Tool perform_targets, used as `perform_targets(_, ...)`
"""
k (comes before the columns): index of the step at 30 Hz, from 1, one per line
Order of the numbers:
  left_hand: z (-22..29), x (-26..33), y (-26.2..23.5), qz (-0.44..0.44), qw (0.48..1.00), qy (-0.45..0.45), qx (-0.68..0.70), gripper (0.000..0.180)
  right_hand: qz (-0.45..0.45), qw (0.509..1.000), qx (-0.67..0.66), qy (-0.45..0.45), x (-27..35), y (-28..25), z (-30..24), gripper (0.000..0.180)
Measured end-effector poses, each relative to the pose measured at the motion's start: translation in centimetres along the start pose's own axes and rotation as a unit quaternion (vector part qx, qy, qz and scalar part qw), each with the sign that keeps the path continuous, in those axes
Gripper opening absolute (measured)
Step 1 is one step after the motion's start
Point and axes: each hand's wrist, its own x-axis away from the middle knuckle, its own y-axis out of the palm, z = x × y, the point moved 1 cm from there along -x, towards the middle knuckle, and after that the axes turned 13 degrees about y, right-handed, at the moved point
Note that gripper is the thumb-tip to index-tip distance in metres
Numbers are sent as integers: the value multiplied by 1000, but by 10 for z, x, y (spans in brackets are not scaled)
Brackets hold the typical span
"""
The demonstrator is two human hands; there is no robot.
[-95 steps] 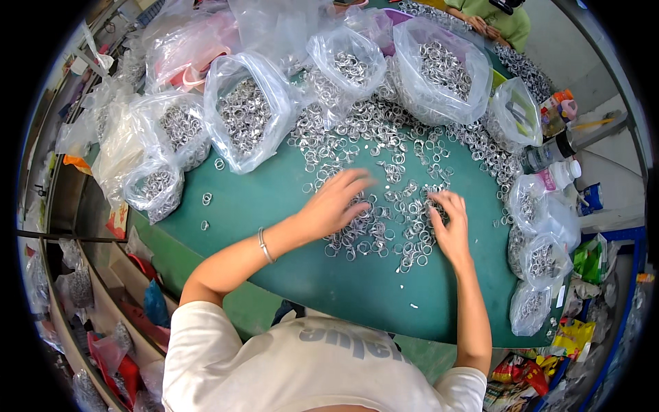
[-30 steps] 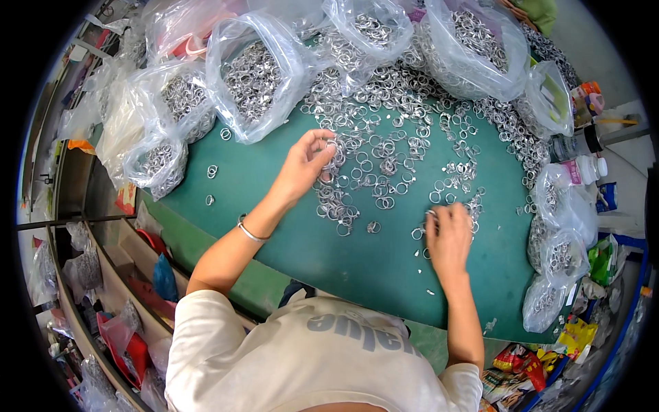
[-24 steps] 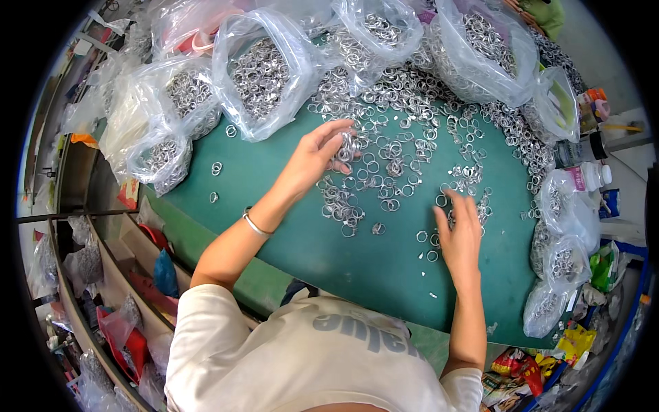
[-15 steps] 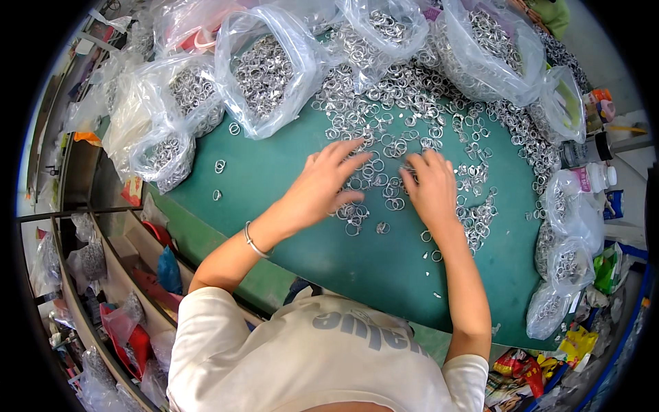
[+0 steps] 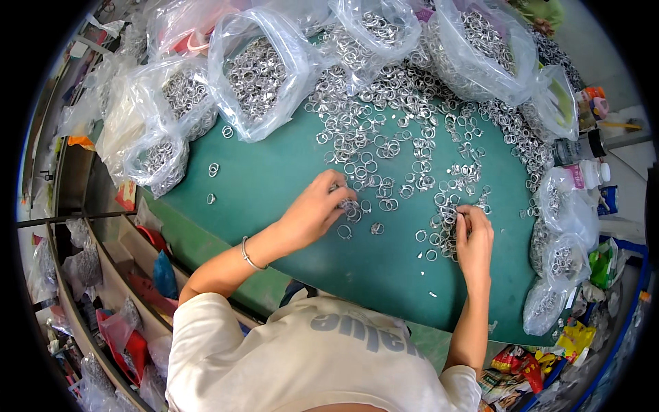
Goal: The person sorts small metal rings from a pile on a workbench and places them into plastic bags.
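Many silver-coloured metal rings [image 5: 388,204] lie loose on a green table [image 5: 384,275], spreading toward me from a larger heap [image 5: 405,82] at the back. My left hand [image 5: 317,209] is left of the middle, its fingers curled in over a few rings at the fingertips. Farther right, my right hand [image 5: 475,240] rests by a small cluster of rings [image 5: 446,226], thumb and fingers closed on some of them. Exactly how many rings each hand has is hidden by the fingers. A bangle [image 5: 248,253] circles my left wrist.
Open clear plastic bags full of rings [image 5: 257,79] line the back, with smaller bags [image 5: 161,158] at the left and more [image 5: 566,264] along the right edge. Bottles [image 5: 587,175] stand at the right. Shelves with bagged goods [image 5: 86,268] are at the lower left.
My left hand has come nearer to me, its spread fingers now curled in on rings. My right hand has moved right and nearer, closing at the right-hand cluster.
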Motion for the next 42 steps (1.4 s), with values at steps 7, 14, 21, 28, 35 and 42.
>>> perform_targets(7, 12, -14, -9, 71, 990, -72, 100, 37, -66, 988, 61, 127, -3, -8, -14, 22)
perform_targets(14, 9, -29, -10, 75, 986, -87, 117, 32, -83, 996, 24, -7, -10, 6, -29, 20)
perform_targets(21, 0, -41, -18, 45, 996, -77, 30, 24, -35, 980, 69, 181, -45, -15, 5, 19)
perform_targets(28, -10, -147, 7, -11, 990, 30, -140, 35, 18, 994, 88, 59, -64, 4, 17, 24)
perform_targets(35, -38, -178, 67, -72, 959, 68, -265, 42, -174, 973, -151, -11, -86, 3, 33, 21)
perform_targets(42, -13, -135, 53, -109, 981, 139, 85, 36, 33, 994, 107, -12, -158, 30, 13, 54)
